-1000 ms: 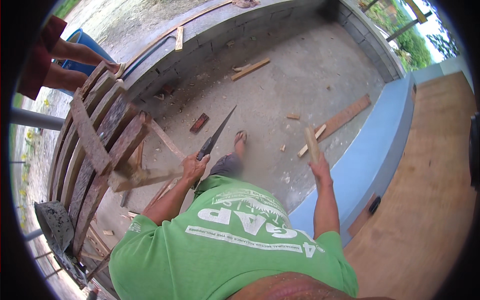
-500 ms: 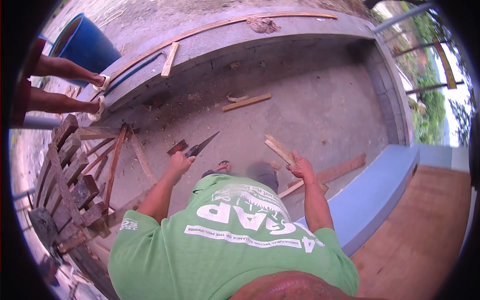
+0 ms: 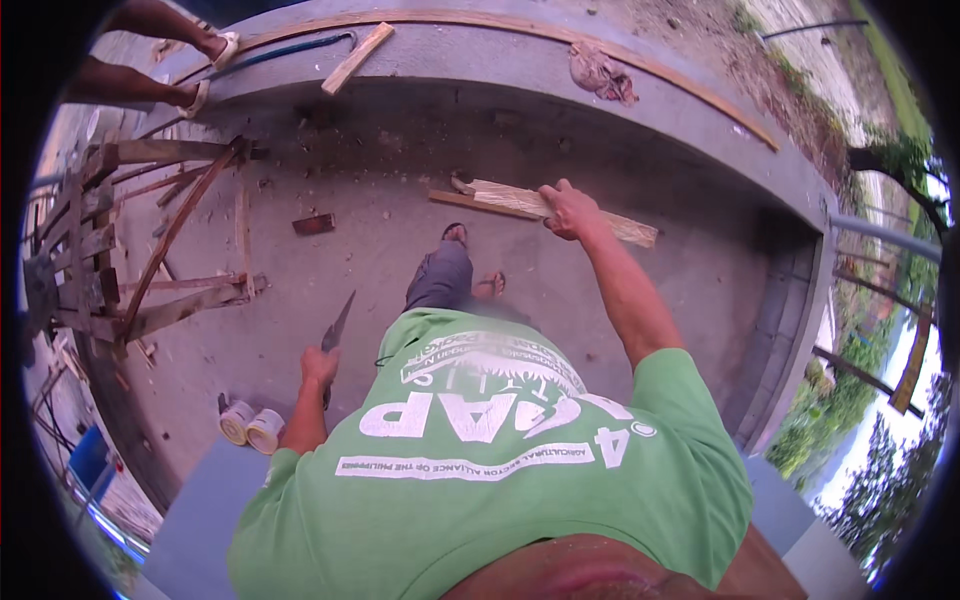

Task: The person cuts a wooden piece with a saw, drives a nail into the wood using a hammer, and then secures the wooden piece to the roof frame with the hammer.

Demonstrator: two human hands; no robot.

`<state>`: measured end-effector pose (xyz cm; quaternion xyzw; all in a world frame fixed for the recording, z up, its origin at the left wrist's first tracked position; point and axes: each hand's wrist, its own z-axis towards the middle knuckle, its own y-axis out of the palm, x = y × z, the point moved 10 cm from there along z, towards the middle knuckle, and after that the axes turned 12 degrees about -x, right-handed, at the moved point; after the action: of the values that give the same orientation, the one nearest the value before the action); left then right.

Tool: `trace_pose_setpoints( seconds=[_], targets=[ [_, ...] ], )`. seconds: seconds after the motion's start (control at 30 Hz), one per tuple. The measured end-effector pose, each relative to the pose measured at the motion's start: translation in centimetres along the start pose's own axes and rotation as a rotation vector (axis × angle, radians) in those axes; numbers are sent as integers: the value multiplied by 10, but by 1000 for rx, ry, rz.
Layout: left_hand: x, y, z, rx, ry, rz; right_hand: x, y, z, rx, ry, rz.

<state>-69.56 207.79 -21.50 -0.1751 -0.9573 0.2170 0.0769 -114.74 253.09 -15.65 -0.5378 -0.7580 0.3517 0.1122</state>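
Note:
Low at my left side, my left hand (image 3: pixel 318 368) is closed round the handle of what looks like a handsaw. Its dark, tapered blade (image 3: pixel 339 322) points up and away from me. My right hand (image 3: pixel 572 210), arm stretched forward, grips a pale, rough board (image 3: pixel 630 229) near its middle from above. Beneath that board, on the concrete floor, lies a narrower brown wood strip (image 3: pixel 455 200); whether the two touch I cannot tell. A small curved scrap (image 3: pixel 461 184) is beside the strip's left end. To the left, a reddish-brown block (image 3: pixel 314 225) rests on the floor.
A wooden trestle frame (image 3: pixel 190 225) stands at left. Two tins (image 3: pixel 264 430) are by my left forearm. On the low concrete wall (image 3: pixel 450 60) ahead lie a blue crowbar (image 3: pixel 290 52), a short wood piece (image 3: pixel 357 60), a crumpled cloth (image 3: pixel 600 74) and a long strip (image 3: pixel 690 92). Another person's legs (image 3: pixel 140 83) are at upper left.
My body has turned and moved away from the trestle. The board in my right hand has swung forward over the strip on the floor. The saw has dropped back to my left side.

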Motion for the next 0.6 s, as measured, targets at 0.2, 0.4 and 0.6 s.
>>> trace_pose_setpoints(
  seconds=[0.2, 0.4, 0.6],
  targets=[
    [61, 100, -29, -148, -160, -133, -4, -107, 103, 54, -214, -322],
    [160, 136, -44, 51, 9, -436, -16, -140, 199, -36, -413, -486],
    [259, 193, -105, 108, -246, -974, -19, -147, 311, -118, -569, -753]
  ],
)
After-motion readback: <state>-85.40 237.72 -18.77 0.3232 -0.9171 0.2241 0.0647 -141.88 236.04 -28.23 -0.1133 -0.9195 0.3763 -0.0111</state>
